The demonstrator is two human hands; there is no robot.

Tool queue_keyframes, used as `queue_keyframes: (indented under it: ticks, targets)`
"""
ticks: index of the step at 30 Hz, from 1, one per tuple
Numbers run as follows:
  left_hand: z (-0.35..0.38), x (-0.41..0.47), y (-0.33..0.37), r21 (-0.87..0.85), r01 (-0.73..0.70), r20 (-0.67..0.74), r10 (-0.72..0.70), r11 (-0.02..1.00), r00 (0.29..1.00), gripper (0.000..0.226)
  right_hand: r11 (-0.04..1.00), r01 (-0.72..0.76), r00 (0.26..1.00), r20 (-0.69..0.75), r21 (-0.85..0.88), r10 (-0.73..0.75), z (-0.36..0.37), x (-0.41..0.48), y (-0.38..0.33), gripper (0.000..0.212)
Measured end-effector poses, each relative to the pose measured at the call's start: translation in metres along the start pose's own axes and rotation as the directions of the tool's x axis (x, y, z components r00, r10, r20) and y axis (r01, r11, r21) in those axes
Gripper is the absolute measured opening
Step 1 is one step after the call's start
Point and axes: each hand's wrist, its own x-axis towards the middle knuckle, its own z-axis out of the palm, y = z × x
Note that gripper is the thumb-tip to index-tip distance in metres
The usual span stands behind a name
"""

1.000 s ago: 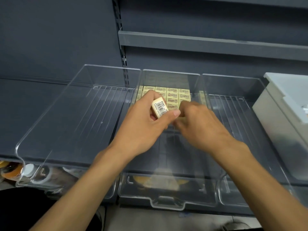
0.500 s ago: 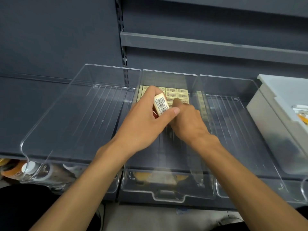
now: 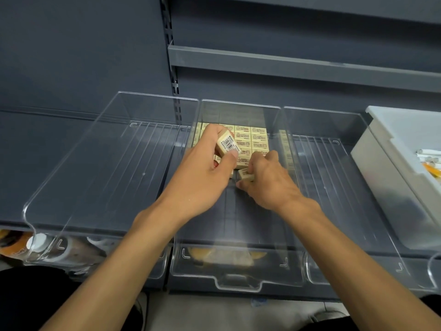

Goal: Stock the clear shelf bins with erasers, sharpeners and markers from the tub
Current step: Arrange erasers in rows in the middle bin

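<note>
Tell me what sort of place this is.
Most likely a shop's stationery aisle: dark metal shelving with a slotted upright, clear shelf bins, and erasers in neat rows in the middle bin; the eraser in the left hand bears a barcode.

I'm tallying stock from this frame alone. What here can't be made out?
Head view, the only view:
1. Rows of erasers in the middle bin: front ones hidden by the left hand and right hand, so no count.
2. Grey tub: cut off by the right edge, contents mostly unseen.
3. Wrapper print: too small.
4. Lower-shelf goods: blurred behind bin fronts.
</note>
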Motion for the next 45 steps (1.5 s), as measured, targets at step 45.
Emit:
queue_keyframes:
  ticks: [45]
  targets:
    - [0.008, -0.005, -0.008, 0.516, -0.188, 0.092, 0.164, 0.836, 0.982, 0.028, 0.891, 0.454, 0.856, -0.279, 0.006, -0.435, -0.023, -0.05, 0.026, 0.046]
